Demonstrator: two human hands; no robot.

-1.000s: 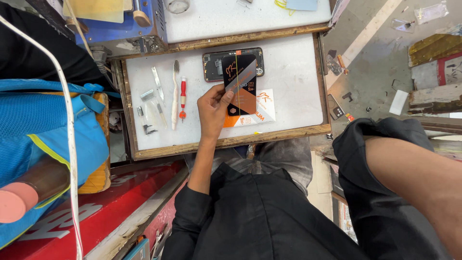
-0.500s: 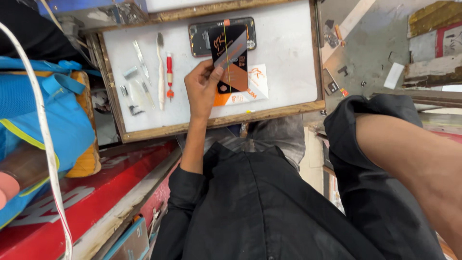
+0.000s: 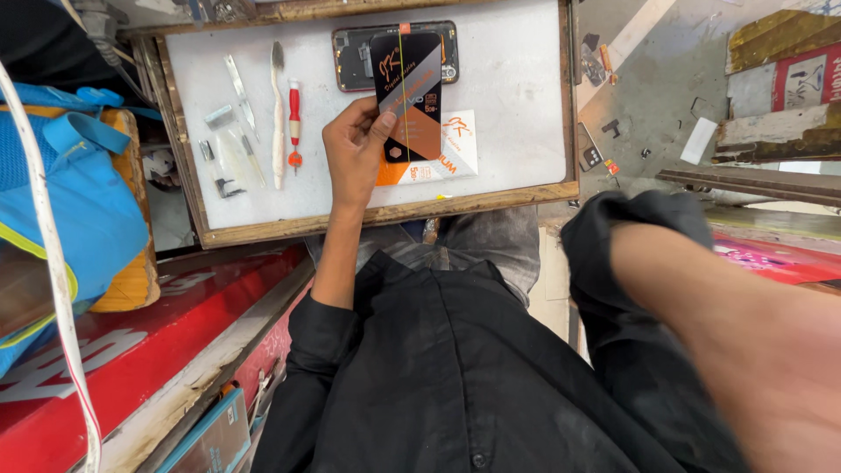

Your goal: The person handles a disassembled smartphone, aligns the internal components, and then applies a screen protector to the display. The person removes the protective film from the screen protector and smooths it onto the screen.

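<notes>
1. The left hand (image 3: 355,153) pinches a black-and-orange packet (image 3: 407,96) above the worktop (image 3: 517,114).
2. The right hand is out of view.
3. A white-and-orange card (image 3: 447,149) lies at the packet's 5 o'clock.

one phone (image 3: 350,54), one screwdriver (image 3: 294,123), one brush (image 3: 278,114), two packets (image 3: 407,96).

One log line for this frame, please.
left hand: holds black-orange pack | right hand: out of view | under pack: phone on tray
</notes>
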